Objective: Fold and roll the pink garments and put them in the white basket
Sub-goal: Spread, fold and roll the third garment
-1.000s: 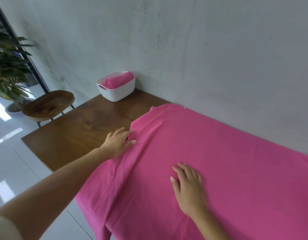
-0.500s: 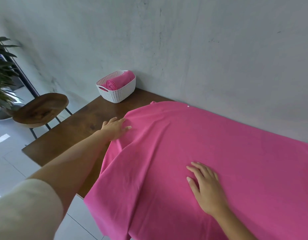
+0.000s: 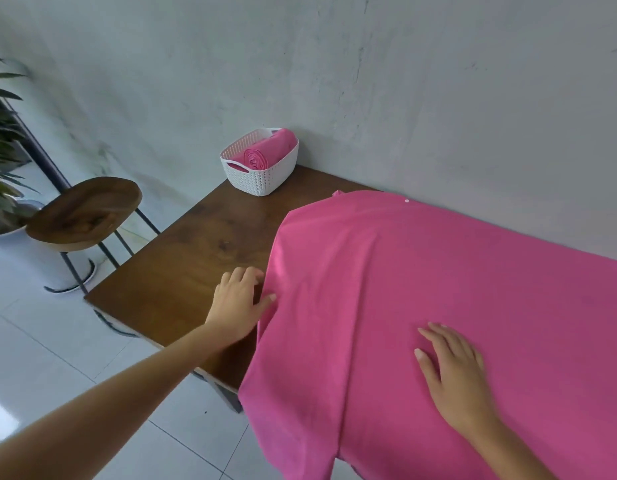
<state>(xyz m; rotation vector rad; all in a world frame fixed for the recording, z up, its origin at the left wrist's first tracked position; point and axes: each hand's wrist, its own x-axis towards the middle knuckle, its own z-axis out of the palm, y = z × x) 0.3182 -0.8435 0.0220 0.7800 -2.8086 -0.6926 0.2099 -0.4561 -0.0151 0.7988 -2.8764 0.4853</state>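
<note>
The pink garment [image 3: 421, 289] lies spread across the desk [image 3: 196, 265]. Our right hand [image 3: 452, 372] lies flat on it, and our left hand [image 3: 239, 303] rests loose-fingered at its side edge. The cloth looks soft and light (likely creases), so we grasp that edge.

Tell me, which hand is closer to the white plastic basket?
Left. The left hand touches the edge of the spread pink garment on the brown wooden table, nearer the white woven plastic basket; the right hand lies flat on the garment, farther away.
</note>
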